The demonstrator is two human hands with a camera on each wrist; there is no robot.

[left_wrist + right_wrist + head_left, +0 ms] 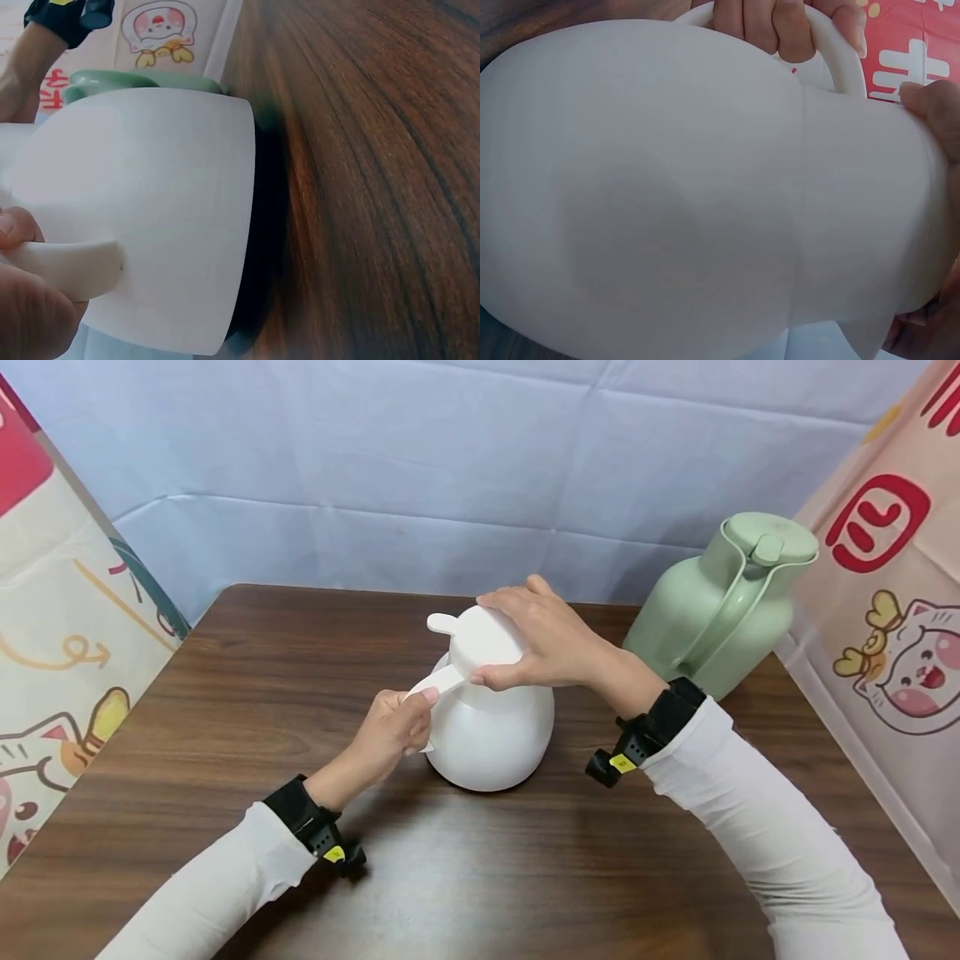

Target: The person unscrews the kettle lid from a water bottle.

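Observation:
A white vacuum jug (491, 739) with a round body stands upright on the table. My left hand (390, 727) grips its handle (442, 679), the thumb lying along the upper part. In the left wrist view the handle's lower end (90, 266) joins the body below the curled fingers. My right hand (551, 639) holds the lid (486, 639) at the jug's top, thumb on the near side and fingers over the far side. A small rounded tab (441, 624) juts out to the left of the lid. The right palm hides part of the lid.
A pale green vacuum jug (712, 618) stands at the table's back right, its handle facing forward. Brown wood-grain table (225, 718) lies beneath. A light blue cloth (375, 460) hangs behind, and printed cartoon sheets (900, 635) flank both sides.

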